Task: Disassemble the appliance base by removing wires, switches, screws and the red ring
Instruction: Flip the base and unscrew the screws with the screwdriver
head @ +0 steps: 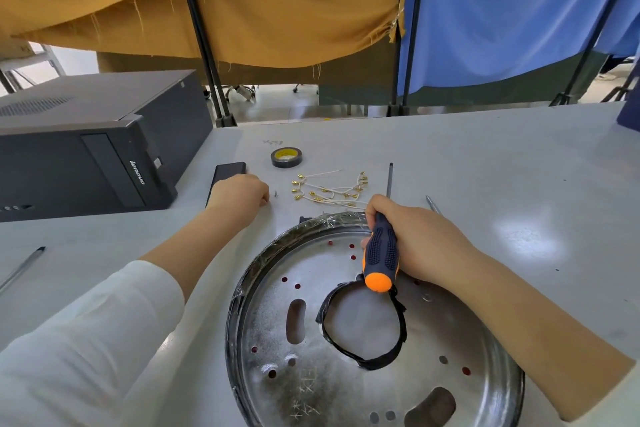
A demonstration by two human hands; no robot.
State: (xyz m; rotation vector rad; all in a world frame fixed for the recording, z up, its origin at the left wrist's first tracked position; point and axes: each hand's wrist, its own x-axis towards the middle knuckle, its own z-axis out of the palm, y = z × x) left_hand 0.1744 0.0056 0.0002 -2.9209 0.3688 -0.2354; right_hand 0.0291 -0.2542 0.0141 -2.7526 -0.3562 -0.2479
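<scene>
right hand (420,243): gripping screwdriver (380,253) over metal base (277,340)
left hand (239,196): lying curled on table (485,166) beside small screw (276,194); grip contents unclear
wires (329,191): lying loose behind base

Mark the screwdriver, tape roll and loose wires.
screwdriver (381,253), head view, on the blue grip of the handle
tape roll (286,157), head view, on its yellow core
loose wires (329,189), head view, on the middle of the bundle

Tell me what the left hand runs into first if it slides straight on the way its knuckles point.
Most likely the small screw lying just past the left hand on the table. Beyond it lies the bundle of white wires with brass terminals. Depth is unclear, so the hand may pass beside the screw.
</scene>
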